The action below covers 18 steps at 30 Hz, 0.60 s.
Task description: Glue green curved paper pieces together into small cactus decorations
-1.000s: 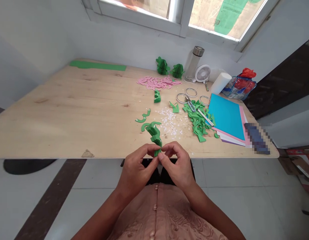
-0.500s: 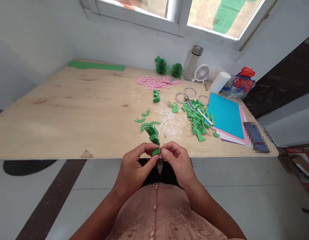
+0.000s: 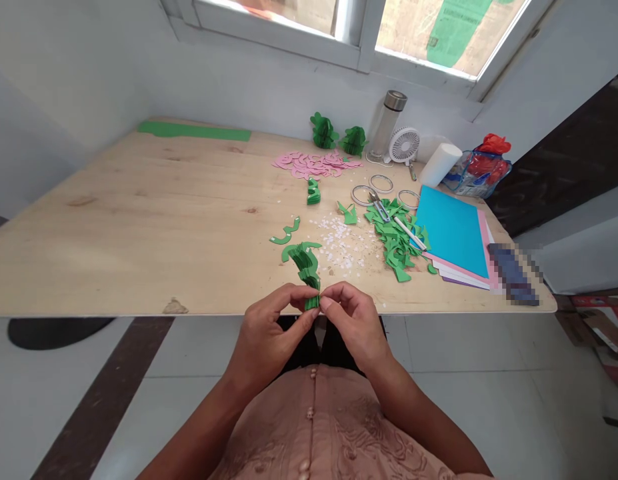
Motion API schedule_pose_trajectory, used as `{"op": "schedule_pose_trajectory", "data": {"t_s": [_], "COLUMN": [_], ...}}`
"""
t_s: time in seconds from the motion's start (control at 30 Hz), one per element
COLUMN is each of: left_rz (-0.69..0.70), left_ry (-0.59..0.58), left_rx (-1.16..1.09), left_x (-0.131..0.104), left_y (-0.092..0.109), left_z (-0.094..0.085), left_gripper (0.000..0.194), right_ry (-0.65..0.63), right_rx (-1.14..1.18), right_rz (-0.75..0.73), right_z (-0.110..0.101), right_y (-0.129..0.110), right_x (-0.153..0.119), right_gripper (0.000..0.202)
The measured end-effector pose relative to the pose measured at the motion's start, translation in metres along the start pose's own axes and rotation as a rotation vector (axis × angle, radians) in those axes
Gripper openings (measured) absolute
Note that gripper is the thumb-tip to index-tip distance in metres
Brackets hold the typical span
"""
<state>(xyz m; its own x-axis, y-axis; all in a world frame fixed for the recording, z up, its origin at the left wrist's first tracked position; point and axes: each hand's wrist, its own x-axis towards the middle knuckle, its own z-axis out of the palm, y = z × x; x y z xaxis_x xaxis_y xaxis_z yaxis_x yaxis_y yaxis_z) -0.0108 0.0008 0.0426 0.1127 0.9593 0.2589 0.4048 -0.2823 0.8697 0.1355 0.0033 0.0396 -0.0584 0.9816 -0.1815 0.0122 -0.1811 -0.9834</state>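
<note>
A layered stack of green paper cutouts [image 3: 307,272] is held upright at the table's front edge. My left hand [image 3: 273,321] pinches its lower end between thumb and fingers. My right hand [image 3: 355,321] is closed at the stack's right edge, thumb against forefinger; whatever lies in that pinch is hidden. Just beyond the stack lies a curved green cutout [image 3: 285,231] with small white patches. A smaller folded green piece [image 3: 313,192] sits farther back. White paper bits [image 3: 339,243] are scattered right of the stack.
Green scraps [image 3: 396,240] lie to the right, a cutter [image 3: 379,207] and a white pen [image 3: 409,233] on them. Tape rings [image 3: 381,183] and coloured sheets [image 3: 451,230] are nearby. Pink cutouts [image 3: 313,164], two green paper shapes [image 3: 323,131], a bottle [image 3: 386,127] and a fan [image 3: 403,145] stand behind.
Almost nothing differs. Both hands keep their places at the green stack, with only a slight shift of the fingers and the view.
</note>
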Motion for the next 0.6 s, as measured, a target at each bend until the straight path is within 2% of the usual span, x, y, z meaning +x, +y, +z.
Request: {"op": "schedule_pose_trajectory", "data": {"t_s": [0.43, 0.6], "left_rz": [-0.134, -0.117], "left_ry": [-0.033, -0.012], "left_rx": [-0.213, -0.181], "left_x": [-0.004, -0.003], "left_y": [-0.017, -0.015], "left_z": [0.001, 0.002], "left_gripper": [0.013, 0.014], "right_ry": [0.022, 0.056], "right_rx": [-0.102, -0.189], "right_rz": [-0.080, -0.116], "right_z": [-0.001, -0.002], "right_y": [0.000, -0.003], "right_x": [-0.001, -0.001], "right_gripper": [0.012, 0.012]}}
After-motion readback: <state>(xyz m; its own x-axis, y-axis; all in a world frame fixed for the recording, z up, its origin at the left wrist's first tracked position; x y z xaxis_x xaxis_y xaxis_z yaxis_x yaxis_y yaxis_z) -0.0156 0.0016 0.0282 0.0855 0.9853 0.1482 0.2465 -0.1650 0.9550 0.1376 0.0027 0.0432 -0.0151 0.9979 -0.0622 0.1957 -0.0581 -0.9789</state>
